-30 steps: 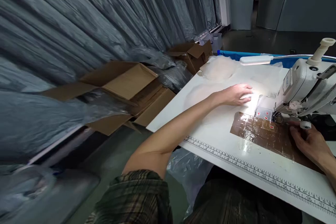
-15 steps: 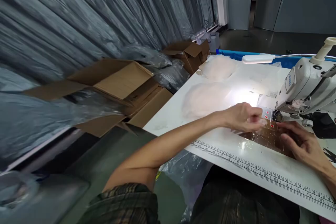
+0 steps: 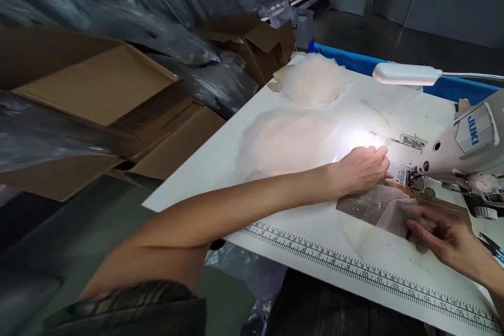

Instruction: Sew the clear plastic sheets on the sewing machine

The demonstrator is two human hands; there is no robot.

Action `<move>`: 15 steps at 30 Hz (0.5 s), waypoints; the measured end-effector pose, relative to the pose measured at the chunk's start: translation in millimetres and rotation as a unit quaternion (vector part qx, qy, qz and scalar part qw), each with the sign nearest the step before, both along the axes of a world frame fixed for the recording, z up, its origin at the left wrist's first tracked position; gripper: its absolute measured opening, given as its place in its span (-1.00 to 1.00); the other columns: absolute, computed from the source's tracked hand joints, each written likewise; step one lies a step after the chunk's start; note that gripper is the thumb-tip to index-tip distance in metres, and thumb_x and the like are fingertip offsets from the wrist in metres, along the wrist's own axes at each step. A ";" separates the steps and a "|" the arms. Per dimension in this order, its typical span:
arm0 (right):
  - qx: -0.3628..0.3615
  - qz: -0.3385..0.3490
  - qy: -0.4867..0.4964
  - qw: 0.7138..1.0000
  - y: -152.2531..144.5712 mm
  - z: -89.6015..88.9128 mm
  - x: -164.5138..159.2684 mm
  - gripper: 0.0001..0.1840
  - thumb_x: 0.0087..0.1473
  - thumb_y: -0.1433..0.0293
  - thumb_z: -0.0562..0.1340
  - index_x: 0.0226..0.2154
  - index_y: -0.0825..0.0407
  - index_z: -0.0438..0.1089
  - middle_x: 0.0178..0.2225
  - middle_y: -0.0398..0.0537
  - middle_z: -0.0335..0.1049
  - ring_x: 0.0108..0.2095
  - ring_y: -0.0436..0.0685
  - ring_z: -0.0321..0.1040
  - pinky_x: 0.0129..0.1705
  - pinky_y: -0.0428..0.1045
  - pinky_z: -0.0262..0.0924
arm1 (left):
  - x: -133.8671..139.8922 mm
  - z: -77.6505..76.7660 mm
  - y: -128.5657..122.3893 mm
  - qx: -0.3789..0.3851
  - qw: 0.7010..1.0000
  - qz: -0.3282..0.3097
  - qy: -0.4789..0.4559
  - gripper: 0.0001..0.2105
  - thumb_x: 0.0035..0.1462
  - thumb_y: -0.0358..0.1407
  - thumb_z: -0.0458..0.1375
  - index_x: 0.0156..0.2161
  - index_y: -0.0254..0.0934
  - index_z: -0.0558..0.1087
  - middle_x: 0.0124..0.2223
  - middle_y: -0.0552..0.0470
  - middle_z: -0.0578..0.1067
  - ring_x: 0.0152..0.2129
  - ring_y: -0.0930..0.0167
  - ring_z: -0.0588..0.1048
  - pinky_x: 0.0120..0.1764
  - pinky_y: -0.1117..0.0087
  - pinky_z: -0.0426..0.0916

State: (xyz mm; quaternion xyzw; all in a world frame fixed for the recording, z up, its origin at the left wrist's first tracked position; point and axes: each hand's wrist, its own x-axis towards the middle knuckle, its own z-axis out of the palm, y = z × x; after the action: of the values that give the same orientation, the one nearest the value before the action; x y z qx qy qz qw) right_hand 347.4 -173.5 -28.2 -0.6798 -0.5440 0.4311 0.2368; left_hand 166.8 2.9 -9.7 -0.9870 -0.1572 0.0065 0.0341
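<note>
A white sewing machine (image 3: 468, 136) stands at the right, its presser foot (image 3: 411, 176) over the bed. Just left of the foot, my left hand (image 3: 364, 168) is closed in a pinch on what looks like thin sheer fabric; its fingertips are partly lost in the lamp glare. My right hand (image 3: 441, 231) is in front of the machine, thumb and fingers closed on a fold of translucent white sheer fabric (image 3: 397, 210). Beneath the fabric lies a shiny brown plate (image 3: 356, 207). Small red marks show beside the foot.
Two soft heaps of pale sheer fabric, a near one (image 3: 287, 142) and a far one (image 3: 315, 81), lie on the white table (image 3: 220, 189). A lamp (image 3: 407, 73) hangs above. Scissors (image 3: 492, 247) lie at right. Open cardboard boxes (image 3: 98, 84) stand left; a ruler strip (image 3: 354, 268) lines the front edge.
The view has shifted closer to the machine. A fold of sheer fabric now shows in my right hand, which has moved toward the table's front. My left hand has drawn back from the presser foot.
</note>
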 end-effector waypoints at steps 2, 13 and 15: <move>-0.039 0.018 0.022 0.999 3.9 5.4 4.3 -0.50 0.11 -0.08 0.20 -0.19 -0.03 0.51 -0.57 -0.13 0.43 -0.62 0.04 0.34 -0.55 -0.03 0.32 | -6.3 -2.2 -7.8 -0.030 0.999 0.036 -0.012 -0.63 0.42 -0.23 -0.15 -0.29 -0.36 0.43 -0.32 -0.12 0.37 -0.54 0.43 0.27 -0.52 0.38 0.04; -0.050 -0.028 0.069 0.996 20.5 7.7 -4.1 -0.50 0.06 -0.11 0.21 -0.37 0.00 0.40 -0.59 -0.16 0.38 -0.68 -0.04 0.26 -0.67 -0.12 0.13 | -7.9 -4.6 -5.3 -0.052 0.998 0.044 -0.007 -0.77 0.22 -0.52 -0.05 -0.32 -0.36 0.46 -0.28 -0.16 0.40 -0.51 0.41 0.28 -0.54 0.37 0.00; -0.037 -0.048 0.077 0.995 18.0 1.0 -3.5 -0.50 0.03 -0.11 0.24 -0.33 0.00 0.41 -0.60 -0.18 0.36 -0.69 -0.05 0.22 -0.68 -0.12 0.11 | -5.0 0.5 -4.8 -0.050 0.997 0.046 0.024 -0.77 0.18 -0.55 -0.04 -0.29 -0.37 0.47 -0.26 -0.19 0.41 -0.47 0.38 0.31 -0.53 0.36 0.01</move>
State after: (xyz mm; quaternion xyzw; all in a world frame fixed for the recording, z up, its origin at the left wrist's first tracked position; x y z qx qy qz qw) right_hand 343.9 -155.5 -27.2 -0.6780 -0.4747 0.4902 0.2734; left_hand 161.8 -1.8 -9.2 -0.9788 -0.2006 0.0399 -0.0114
